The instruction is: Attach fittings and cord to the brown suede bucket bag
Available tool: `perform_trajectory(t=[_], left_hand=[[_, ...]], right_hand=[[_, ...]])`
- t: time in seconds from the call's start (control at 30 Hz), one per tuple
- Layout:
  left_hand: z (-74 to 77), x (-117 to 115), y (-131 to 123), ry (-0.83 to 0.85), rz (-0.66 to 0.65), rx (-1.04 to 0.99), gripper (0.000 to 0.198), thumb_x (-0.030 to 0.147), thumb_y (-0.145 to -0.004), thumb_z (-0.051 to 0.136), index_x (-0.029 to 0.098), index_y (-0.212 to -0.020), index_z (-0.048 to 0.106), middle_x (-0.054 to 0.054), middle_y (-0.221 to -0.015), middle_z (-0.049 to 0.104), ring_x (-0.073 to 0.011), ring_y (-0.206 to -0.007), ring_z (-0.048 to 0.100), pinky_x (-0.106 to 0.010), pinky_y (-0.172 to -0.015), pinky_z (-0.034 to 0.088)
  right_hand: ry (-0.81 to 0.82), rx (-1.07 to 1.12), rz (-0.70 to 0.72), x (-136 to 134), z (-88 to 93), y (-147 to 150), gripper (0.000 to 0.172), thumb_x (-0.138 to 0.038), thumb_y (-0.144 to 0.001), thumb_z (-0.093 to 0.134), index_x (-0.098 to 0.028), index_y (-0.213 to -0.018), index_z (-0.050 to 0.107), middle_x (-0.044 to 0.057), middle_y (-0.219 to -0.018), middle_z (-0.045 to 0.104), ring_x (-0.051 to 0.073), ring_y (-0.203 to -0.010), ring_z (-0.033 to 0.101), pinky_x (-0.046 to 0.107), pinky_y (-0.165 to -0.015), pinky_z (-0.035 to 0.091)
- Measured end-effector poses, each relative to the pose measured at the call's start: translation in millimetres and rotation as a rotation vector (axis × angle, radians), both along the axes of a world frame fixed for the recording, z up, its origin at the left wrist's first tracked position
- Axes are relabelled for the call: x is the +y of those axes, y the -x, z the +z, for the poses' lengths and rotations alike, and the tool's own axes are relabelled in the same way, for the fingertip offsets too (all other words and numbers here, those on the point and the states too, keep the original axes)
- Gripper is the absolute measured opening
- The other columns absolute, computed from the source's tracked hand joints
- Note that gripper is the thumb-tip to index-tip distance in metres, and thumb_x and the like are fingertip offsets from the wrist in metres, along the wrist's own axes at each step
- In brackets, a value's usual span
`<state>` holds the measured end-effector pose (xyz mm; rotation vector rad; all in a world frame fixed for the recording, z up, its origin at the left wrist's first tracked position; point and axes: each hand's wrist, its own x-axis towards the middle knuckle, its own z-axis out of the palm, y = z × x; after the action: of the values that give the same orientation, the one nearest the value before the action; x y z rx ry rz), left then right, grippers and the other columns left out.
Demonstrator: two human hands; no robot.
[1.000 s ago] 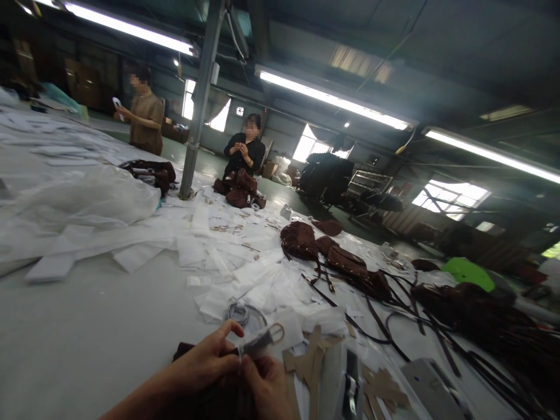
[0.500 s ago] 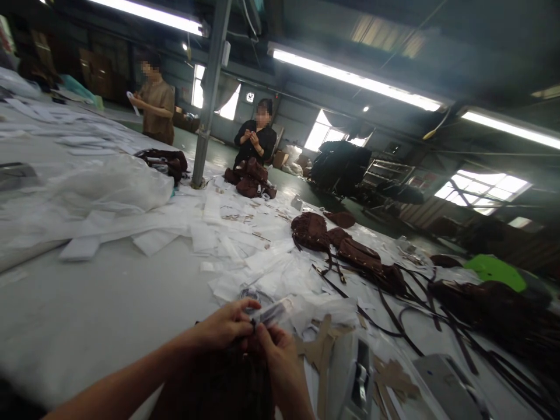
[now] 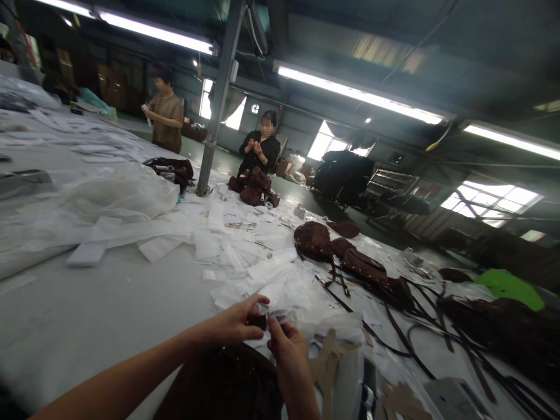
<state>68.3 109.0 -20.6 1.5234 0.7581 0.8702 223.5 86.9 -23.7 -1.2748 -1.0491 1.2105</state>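
Brown, likely supple, the near bag [image 3: 223, 382] looked best rim-held, left hand [image 3: 234, 322] pinching a dark piece [image 3: 259, 321], right hand [image 3: 289, 350] curled, catch unclear!

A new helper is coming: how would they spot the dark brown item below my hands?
Start at the big pale table, then the view's bottom middle. The left hand and right hand nearly meet there, above the dark brown item. Unlike other brown pieces farther off, it lies right below both hands.
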Motion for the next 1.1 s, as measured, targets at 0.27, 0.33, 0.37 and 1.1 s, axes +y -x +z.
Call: perform_trajectory(t=[0.27, 0.33, 0.37, 1.1], left_hand=[[-27.9, -17, -12, -0.043, 0.346, -0.024, 0.034, 0.045, -0.092, 0.041, 0.018, -0.105, 0.057, -0.002, -0.072, 0.064, -0.0129, -0.051, 0.056, -0.024, -0.05, 0.044], [-31.1, -14, -16, 0.125, 0.237, -0.067, 0.046, 0.058, -0.09, 0.036, 0.017, -0.093, 0.056, 0.0, -0.062, 0.062, -0.0106, -0.037, 0.048, -0.021, -0.036, 0.034], [-32.2, -13, -18, 0.172, 0.176, -0.069, 0.05, 0.063, -0.088, 0.036, 0.017, -0.088, 0.056, 0.0, -0.058, 0.061, -0.0101, -0.033, 0.045, -0.021, -0.033, 0.03], [-46.4, -14, 16, -0.059, 0.056, 0.165, 0.02, 0.035, -0.083, 0.055, 0.018, -0.089, 0.064, 0.0, -0.08, 0.064, -0.0167, -0.072, 0.056, -0.024, -0.064, 0.041]], right_hand=[[-0.027, -0.041, 0.062, -2, -12.3, 3, 0.042, -0.054, -0.065, 0.075, -0.015, -0.081, 0.072, 0.0, -0.065, 0.062, 0.01, -0.053, 0.047, 0.021, -0.048, 0.037], [0.037, -0.007, -0.005, -1, -20.0, 0, 0.048, -0.059, -0.061, 0.076, -0.018, -0.086, 0.072, 0.001, -0.069, 0.065, 0.012, -0.055, 0.051, 0.021, -0.048, 0.038], [0.063, 0.014, -0.031, 0, -22.8, -2, 0.05, -0.06, -0.059, 0.076, -0.019, -0.087, 0.072, 0.001, -0.068, 0.065, 0.012, -0.055, 0.051, 0.021, -0.046, 0.038], [0.02, 0.247, -0.124, 1, -39.2, 10, 0.052, -0.041, -0.058, 0.083, -0.016, -0.098, 0.061, 0.008, -0.089, 0.075, 0.025, -0.086, 0.069, 0.032, -0.076, 0.052]])
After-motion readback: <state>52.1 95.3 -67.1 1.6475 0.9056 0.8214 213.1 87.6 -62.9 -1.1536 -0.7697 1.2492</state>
